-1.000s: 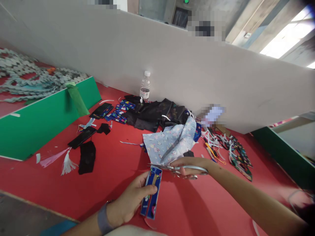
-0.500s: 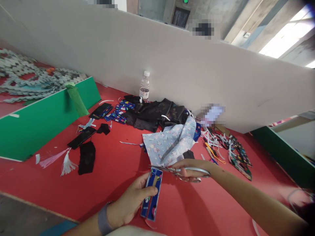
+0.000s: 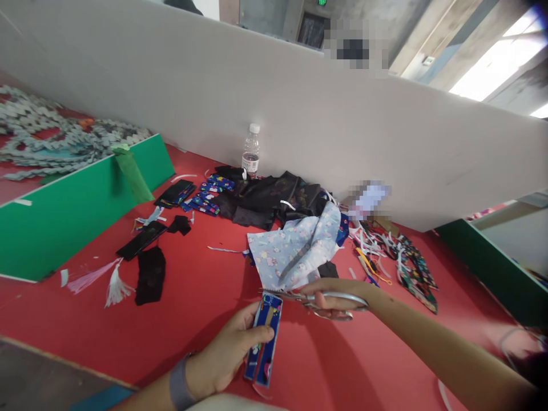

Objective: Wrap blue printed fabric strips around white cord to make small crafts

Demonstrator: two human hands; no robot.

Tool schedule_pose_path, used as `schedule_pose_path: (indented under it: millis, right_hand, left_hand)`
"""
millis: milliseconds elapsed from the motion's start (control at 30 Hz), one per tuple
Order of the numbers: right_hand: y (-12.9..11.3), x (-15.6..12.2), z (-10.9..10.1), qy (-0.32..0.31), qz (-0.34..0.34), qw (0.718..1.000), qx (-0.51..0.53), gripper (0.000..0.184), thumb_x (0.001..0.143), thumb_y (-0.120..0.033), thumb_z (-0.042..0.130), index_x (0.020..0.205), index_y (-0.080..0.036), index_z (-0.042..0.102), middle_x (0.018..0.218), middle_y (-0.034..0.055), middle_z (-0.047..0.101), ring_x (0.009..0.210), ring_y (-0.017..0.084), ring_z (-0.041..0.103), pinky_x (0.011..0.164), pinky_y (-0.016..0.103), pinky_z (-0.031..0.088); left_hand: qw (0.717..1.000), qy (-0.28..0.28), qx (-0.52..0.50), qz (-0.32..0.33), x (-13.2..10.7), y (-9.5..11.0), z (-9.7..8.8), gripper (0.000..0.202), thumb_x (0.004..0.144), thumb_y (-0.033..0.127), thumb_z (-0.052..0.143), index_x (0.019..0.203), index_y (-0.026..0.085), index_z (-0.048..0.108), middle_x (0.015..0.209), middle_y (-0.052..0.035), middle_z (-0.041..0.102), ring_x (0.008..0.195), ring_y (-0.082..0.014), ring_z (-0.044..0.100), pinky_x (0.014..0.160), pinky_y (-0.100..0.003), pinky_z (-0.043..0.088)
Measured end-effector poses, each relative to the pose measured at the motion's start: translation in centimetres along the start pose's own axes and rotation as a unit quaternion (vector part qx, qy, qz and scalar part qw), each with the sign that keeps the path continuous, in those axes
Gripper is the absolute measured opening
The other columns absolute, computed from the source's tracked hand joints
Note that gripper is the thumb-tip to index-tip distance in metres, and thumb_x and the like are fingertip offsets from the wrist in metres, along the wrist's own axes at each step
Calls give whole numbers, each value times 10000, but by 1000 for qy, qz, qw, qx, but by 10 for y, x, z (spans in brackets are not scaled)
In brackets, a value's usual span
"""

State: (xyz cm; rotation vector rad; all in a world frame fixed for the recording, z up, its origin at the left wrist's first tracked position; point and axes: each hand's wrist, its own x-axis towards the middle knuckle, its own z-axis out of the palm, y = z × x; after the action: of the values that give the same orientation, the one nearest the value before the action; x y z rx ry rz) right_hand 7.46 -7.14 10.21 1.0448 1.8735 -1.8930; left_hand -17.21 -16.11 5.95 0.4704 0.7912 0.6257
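Observation:
My left hand grips a narrow blue patterned fabric strip, folded around a tan strip, with the thumb pressed on its front. In my right hand are metal scissors, fingers in the handle loops. Their blades lie across the top end of the strip; whether they are fully closed is hard to make out. Just beyond the blades lies a light blue printed cloth, partly over a heap of black fabric.
A water bottle stands against the white partition. Black pieces and tassels lie left, near a green divider. Ribbons and cords lie right, by a patterned band and another green divider.
Almost nothing differs. The scissor handles have shifted very slightly to the right and down, with the blades still at the strip's top end.

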Motion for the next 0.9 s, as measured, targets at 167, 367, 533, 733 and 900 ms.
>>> schedule_pose_path:
  millis: [167, 367, 533, 733, 900]
  right_hand:
    - [6, 2, 0, -9, -21, 1000, 17, 485, 848, -643, 373, 944, -187, 508, 614, -56, 396, 435, 56, 339, 310, 146, 314]
    - [7, 0, 1, -9, -34, 999, 25, 536, 833, -686, 366, 928, -178, 507, 610, -58, 390, 412, 42, 318, 311, 145, 297]
    - [9, 0, 2, -6, -37, 999, 23, 488, 859, -646, 367, 932, -182, 498, 617, -62, 382, 413, 41, 303, 311, 144, 294]
    - [18, 2, 5, 9, -53, 998, 21, 499, 856, -646, 369, 929, -170, 500, 605, -61, 392, 392, 44, 306, 288, 149, 286]
    - [17, 1, 6, 17, -58, 998, 15, 472, 861, -629, 382, 877, -172, 495, 569, -69, 385, 355, 39, 289, 274, 152, 277]
  left_hand:
    - [1000, 9, 12, -10, 0, 1, -1, 298, 653, 206, 696, 935, 184, 601, 758, 14, 568, 706, -131, 545, 662, -235, 401]
    - [1000, 6, 13, -4, 2, -3, -3, 336, 650, 238, 711, 966, 182, 611, 794, -3, 581, 762, -156, 563, 704, -261, 415]
    - [1000, 0, 5, 4, 3, -5, -4, 344, 649, 245, 720, 969, 178, 612, 794, -3, 583, 749, -149, 559, 693, -250, 415]
    - [1000, 2, 5, 10, 3, -6, -5, 316, 663, 218, 707, 965, 184, 620, 793, -1, 586, 757, -150, 562, 727, -262, 417]
    - [1000, 7, 1, 2, 2, -3, -2, 283, 660, 197, 702, 930, 183, 619, 762, 13, 571, 715, -130, 551, 694, -245, 416]
